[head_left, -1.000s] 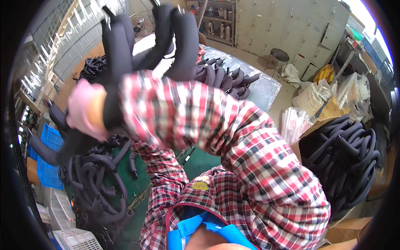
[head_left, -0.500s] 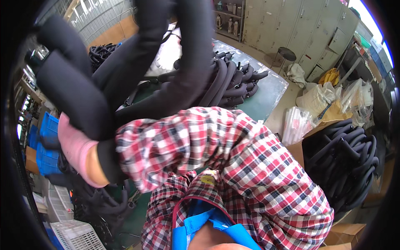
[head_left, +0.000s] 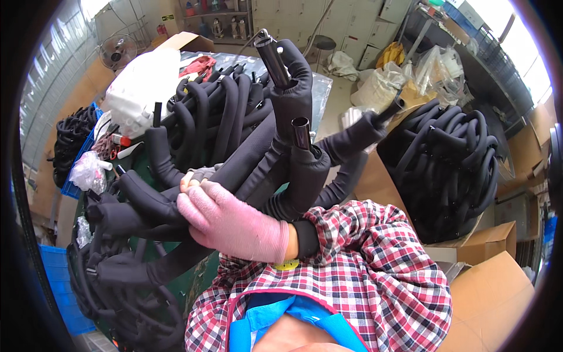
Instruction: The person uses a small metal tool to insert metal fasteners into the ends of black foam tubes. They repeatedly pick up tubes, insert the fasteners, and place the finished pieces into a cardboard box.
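A bundle of black foam-covered metal tubes (head_left: pixel 252 161) lies across in front of my chest. Bare, dark shiny tube ends poke out of several foam sleeves. My right hand (head_left: pixel 234 223), in a pink knitted glove, is closed over the bundle's left part. Just beyond its knuckles, bare fingertips and a patch of grey glove show, apparently my left hand (head_left: pixel 202 174), curled on the same tubes. The rest of that hand is hidden behind the bundle and the pink glove.
More black foam-covered tubes (head_left: pixel 220 111) are heaped on the table behind, beside a white plastic bag (head_left: pixel 143 88). At right, a cardboard box (head_left: pixel 375 182) holds a tall pile of them. Blue crates (head_left: pixel 61 287) stand at left; an open carton (head_left: pixel 492 293) sits at lower right.
The view has turned. The foam-covered tubes have come down from the upper left to in front of my chest. My right hand has moved from the far left toward the middle.
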Demonstrator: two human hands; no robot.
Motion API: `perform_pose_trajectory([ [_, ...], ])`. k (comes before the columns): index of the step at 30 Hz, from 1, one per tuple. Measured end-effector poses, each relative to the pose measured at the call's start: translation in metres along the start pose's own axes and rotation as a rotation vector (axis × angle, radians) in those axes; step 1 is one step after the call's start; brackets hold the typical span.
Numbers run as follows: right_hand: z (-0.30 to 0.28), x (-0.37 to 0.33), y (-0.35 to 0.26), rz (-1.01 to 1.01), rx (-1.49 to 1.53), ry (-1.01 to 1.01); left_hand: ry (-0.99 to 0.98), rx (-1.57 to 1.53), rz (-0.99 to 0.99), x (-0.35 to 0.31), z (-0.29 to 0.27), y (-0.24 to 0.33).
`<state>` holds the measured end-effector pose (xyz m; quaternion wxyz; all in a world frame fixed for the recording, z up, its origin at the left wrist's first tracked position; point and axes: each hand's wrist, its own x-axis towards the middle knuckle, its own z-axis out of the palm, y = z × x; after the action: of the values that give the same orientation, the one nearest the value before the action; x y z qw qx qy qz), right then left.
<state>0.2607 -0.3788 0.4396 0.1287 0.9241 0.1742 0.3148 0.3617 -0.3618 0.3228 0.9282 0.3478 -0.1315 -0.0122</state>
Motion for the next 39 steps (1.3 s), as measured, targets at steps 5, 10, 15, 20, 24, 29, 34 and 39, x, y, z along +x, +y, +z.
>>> perform_pose_trajectory([
  [5,-0.024,0.028,0.037,0.116,-0.171,-0.061,-0.017,-0.041,-0.135,-0.021,0.014,-0.054],
  [10,0.005,0.0,0.127,0.191,0.177,-0.53,-0.039,-0.111,-0.239,-0.036,0.03,-0.096],
  [15,0.014,-0.022,0.118,0.267,0.198,-0.48,-0.072,-0.091,-0.31,-0.047,0.031,-0.101],
  [20,-0.034,-0.004,0.109,0.052,0.325,-0.071,-0.11,0.027,-0.309,-0.055,0.023,-0.068],
  [24,-0.055,0.027,0.086,-0.19,0.501,0.284,-0.156,0.176,-0.268,-0.065,0.006,-0.014],
  [29,-0.069,0.041,0.07,-0.147,0.937,0.444,-0.368,0.293,-0.241,-0.076,0.018,0.041],
  [34,-0.011,-0.06,0.099,0.302,1.491,0.556,-0.614,0.311,-0.309,-0.068,0.041,0.044],
  [39,-0.065,-0.194,0.094,0.96,1.231,0.719,-1.048,0.117,-0.499,-0.065,0.137,0.01],
])
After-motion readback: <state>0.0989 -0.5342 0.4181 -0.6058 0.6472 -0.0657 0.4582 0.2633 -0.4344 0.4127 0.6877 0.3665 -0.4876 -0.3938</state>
